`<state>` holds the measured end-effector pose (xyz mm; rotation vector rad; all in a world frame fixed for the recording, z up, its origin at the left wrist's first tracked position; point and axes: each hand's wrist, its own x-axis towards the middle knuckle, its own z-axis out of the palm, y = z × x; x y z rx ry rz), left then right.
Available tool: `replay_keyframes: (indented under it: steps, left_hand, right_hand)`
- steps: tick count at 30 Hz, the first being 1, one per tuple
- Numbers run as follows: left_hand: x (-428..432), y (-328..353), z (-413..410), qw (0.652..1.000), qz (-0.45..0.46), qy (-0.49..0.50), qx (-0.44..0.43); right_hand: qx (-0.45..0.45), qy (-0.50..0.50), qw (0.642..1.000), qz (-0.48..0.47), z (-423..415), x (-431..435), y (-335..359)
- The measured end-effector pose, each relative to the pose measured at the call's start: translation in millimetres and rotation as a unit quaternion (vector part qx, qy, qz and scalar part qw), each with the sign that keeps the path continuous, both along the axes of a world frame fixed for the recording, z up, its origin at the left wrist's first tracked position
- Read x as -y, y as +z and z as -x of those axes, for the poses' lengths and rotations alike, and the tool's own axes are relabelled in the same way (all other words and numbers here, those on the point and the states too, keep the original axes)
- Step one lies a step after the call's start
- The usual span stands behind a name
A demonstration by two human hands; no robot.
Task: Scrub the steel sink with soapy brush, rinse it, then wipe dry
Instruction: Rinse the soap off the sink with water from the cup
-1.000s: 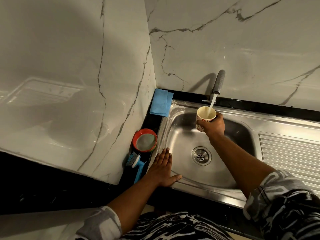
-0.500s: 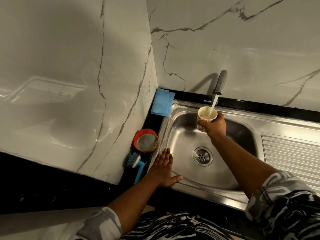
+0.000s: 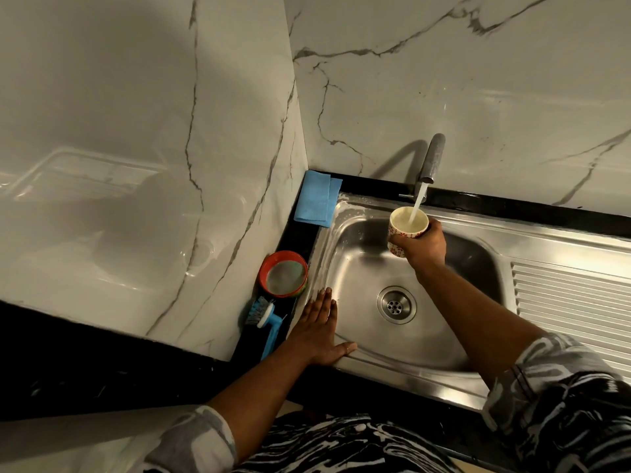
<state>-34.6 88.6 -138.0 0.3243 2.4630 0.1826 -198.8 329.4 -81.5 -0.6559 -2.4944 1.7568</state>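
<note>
The steel sink (image 3: 358,268) fills the middle, its drain (image 3: 396,304) in the bowl's centre. My right hand (image 3: 425,245) grips a white cup with red pattern (image 3: 406,228) under the tap (image 3: 432,158); water streams into the cup. My left hand (image 3: 319,331) lies flat on the sink's front-left rim, fingers straight. A blue scrub brush (image 3: 266,322) lies on the black counter left of the sink. A folded blue cloth (image 3: 316,199) sits in the back corner.
A red-rimmed bowl of soapy liquid (image 3: 283,274) stands on the black counter strip (image 3: 300,240) between brush and cloth. The ribbed drainboard (image 3: 573,302) extends to the right. Marble walls close in on the left and back.
Both hands hold about the same place. The cup stays under the running water and my left hand stays flat on the rim.
</note>
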Motion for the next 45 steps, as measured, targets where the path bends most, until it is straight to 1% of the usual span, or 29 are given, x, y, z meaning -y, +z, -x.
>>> replay_keyframes:
  steps: [14,20,23,25,26,30,32,35,37,39,45]
  left_hand:
    - [0.5,1.7,-1.9,1.000,-0.010,0.001,-0.009]
    - [-0.3,2.6,-12.3,0.997,-0.034,0.016,-0.073]
    - [-5.6,12.2,-8.5,0.989,-0.031,0.024,-0.140]
    - [-11.9,20.2,-1.2,0.982,-0.002,0.036,-0.186]
    - [-15.0,23.5,3.2,0.980,0.018,0.042,-0.194]
    - [-22.6,15.0,15.0,0.980,0.068,0.080,-0.167]
    - [-23.3,6.4,19.2,0.980,0.076,0.098,-0.159]
    - [-24.3,-3.8,26.0,0.979,0.071,0.097,-0.165]
    - [-23.5,-9.0,31.4,0.977,0.037,0.107,-0.181]
    - [-21.0,-11.9,37.3,0.975,0.020,0.107,-0.193]
    - [-15.3,-10.9,39.4,0.974,0.027,0.072,-0.213]
  right_hand:
    - [-0.015,0.007,1.000,0.004,-6.8,3.6,6.8]
    - [-0.012,0.035,0.999,0.004,-26.1,2.7,-3.3]
    - [0.001,0.082,0.996,-0.025,-49.2,5.1,-8.3]
    - [0.019,0.119,0.991,-0.055,-62.0,8.8,-12.1]
    - [0.024,0.138,0.988,-0.071,-65.8,11.8,-13.7]
    - [0.033,0.235,0.960,-0.148,-65.7,29.8,-15.2]
    - [0.028,0.269,0.945,-0.181,-61.2,40.2,-15.0]
    - [0.017,0.308,0.923,-0.231,-50.0,56.1,-12.5]
    - [0.011,0.326,0.909,-0.261,-42.0,65.7,-8.9]
    - [0.012,0.324,0.905,-0.274,-35.8,71.6,-8.0]
    - [0.022,0.280,0.930,-0.237,-40.7,62.8,-19.7]
